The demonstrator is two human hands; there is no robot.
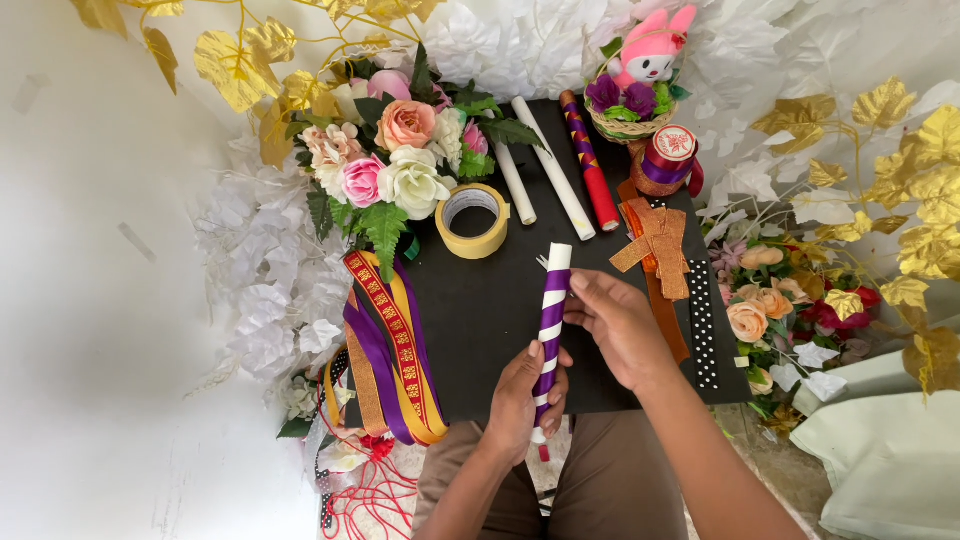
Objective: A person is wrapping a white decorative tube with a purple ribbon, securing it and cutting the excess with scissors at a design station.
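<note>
Black board (480, 310) fills centre frame, resting over the person's lap; white surface left, white paper leaves (270, 290) and gold leaves (900, 150) around the edges. On the board: artificial flower bouquet (385, 165) upper left, masking tape roll (472, 220) just right of it, 2 white paper sticks (540, 165) and 1 red-and-purple patterned stick (590, 170) upper centre, small basket (628, 125) with purple flowers and a pink plush toy (652, 50) top centre, red ribbon spool (668, 158) beside it. Orange glitter ribbon pieces (658, 245) and a black dotted ribbon (704, 325) at right. Purple, red and yellow ribbons (395, 350) hang off the left edge.

Left hand (520, 400) is closed around the lower part of a white stick spiralled with purple ribbon (552, 310), centre frame, near vertical. Right hand (615, 325) pinches the stick at mid-height from the right, fingers curled, wrist angled in from lower right.
</note>
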